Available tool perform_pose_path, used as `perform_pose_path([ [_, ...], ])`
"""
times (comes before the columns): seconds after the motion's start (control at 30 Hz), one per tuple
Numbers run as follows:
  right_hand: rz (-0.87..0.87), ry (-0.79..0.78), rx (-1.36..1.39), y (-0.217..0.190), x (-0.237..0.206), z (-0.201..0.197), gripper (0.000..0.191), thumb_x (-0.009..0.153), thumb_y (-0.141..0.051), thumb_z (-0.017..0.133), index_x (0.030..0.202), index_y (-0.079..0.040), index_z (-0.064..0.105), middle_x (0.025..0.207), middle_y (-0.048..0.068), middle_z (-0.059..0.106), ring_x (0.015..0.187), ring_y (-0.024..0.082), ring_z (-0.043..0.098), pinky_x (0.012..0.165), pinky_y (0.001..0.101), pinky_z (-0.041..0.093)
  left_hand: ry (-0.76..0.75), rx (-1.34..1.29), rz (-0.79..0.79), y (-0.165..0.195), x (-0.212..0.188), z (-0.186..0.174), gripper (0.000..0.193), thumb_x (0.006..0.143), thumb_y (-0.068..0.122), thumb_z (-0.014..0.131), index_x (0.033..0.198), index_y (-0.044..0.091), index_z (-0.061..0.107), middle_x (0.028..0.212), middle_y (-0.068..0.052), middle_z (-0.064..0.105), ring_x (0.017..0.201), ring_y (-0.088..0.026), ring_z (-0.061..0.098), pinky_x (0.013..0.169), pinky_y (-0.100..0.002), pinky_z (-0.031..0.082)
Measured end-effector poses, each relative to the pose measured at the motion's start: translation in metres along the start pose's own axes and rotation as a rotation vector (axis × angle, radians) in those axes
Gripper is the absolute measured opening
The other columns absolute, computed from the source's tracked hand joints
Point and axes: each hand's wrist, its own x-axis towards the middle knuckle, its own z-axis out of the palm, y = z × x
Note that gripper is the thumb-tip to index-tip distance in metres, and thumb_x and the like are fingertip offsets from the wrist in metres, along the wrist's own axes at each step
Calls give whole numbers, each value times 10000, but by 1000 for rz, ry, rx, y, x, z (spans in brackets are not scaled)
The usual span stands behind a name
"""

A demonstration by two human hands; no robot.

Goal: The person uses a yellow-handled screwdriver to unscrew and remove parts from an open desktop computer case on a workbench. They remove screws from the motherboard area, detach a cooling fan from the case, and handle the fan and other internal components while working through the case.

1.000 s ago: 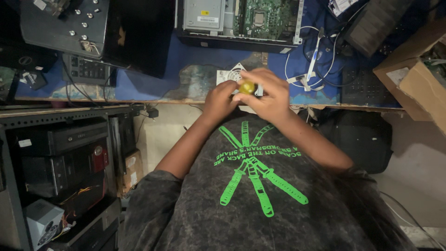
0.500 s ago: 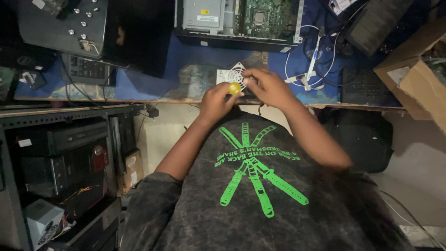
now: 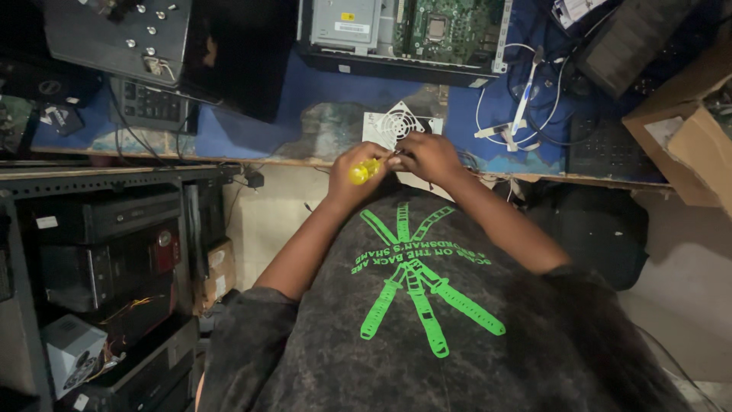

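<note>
Gripping a yellow-handled screwdriver (image 3: 364, 171) in my left hand (image 3: 355, 174), I steady the white plastic fan grille (image 3: 396, 123) at the blue table (image 3: 252, 130) edge; my right hand (image 3: 428, 156) pinches the screwdriver's tip end.

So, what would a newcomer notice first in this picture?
First, the two hands at the table edge: the left hand grips a yellow-handled screwdriver, the right hand meets it beside a white fan grille. Behind them, an open computer case shows its green board.
</note>
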Motion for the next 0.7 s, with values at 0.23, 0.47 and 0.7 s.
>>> perform_pose_path([
  [0.23,49,-29,-21,1,5,7,139,857,-262,763,913,-136,740,892,68,709,766,315,700,676,441,548,5,68,44,-5,-3,-2,237,878,245,849,908,86,675,884,-94,737,791,-257,743,694,-364,577],
  [0.47,-34,-20,-100,4,10,8,162,851,-260,739,949,-131,727,889,58,684,795,300,681,721,439,534,62,57,77,-9,1,-3,301,856,268,872,890,79,640,855,-100,715,764,-265,734,668,-375,572],
  [0.7,-26,-89,-74,5,18,6,139,873,-247,725,957,-136,725,924,54,692,834,295,687,740,443,528,108,127,124,-7,10,-12,312,861,255,875,838,88,613,816,-105,684,712,-287,704,620,-398,549],
])
